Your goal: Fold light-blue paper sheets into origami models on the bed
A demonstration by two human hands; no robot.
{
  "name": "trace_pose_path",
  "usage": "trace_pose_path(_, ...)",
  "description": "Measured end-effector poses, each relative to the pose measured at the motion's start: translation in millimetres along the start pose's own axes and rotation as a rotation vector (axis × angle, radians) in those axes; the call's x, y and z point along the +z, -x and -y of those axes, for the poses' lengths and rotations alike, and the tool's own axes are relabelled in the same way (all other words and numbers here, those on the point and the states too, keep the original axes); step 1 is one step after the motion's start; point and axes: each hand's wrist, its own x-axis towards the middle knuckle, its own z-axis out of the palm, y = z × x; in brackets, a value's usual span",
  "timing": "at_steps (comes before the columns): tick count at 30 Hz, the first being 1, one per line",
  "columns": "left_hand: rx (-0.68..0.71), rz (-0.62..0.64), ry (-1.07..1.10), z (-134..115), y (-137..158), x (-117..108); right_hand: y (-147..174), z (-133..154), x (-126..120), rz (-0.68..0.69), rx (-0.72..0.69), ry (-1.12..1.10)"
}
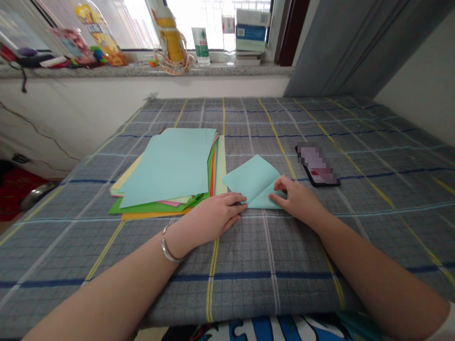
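A light blue sheet of paper lies on the checked cloth between my hands, with a crease running diagonally across it and its lower right part folded. My left hand, a silver bangle on its wrist, lies over the paper's lower left corner with fingers stretched out flat. At the right edge, my right hand has thumb and fingers curled around the paper, pinching it. Left of the sheet rests a stack of coloured paper, light blue on top, with green, orange and yellow edges sticking out.
A phone with a blurred screen lies to the right on the checked cloth. Behind, the window sill carries a yellow bottle, a green and white tube, boxes and snack bags. A grey curtain hangs at right.
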Motion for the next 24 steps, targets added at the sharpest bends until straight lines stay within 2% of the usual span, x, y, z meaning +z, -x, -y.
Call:
trace_pose_path(3, -0.006, -0.002, 0.018, 2.7, 0.1, -1.7, -1.0, 0.1, -1.1, 0.015, -0.008, -0.003)
trace_pose_path(9, -0.105, -0.066, 0.070, -1.2, -5.6, 1.9, -1.8, 3.2, -2.6, 0.023, -0.017, 0.034)
trace_pose_path(15, 0.043, -0.048, -0.068, -3.2, -6.0, 6.3, -4.1, 1.2, -0.5, -0.047, -0.019, 0.046)
trace_pose_path(19, 0.036, 0.000, -0.163, -4.9, -5.0, 7.3, -4.5, 2.3, -0.9, -0.074, -0.006, 0.042)
trace_pose_path(24, 0.028, 0.020, -0.178, -6.4, -4.7, 7.4, -3.6, 4.2, -3.4, -0.074, 0.014, 0.027)
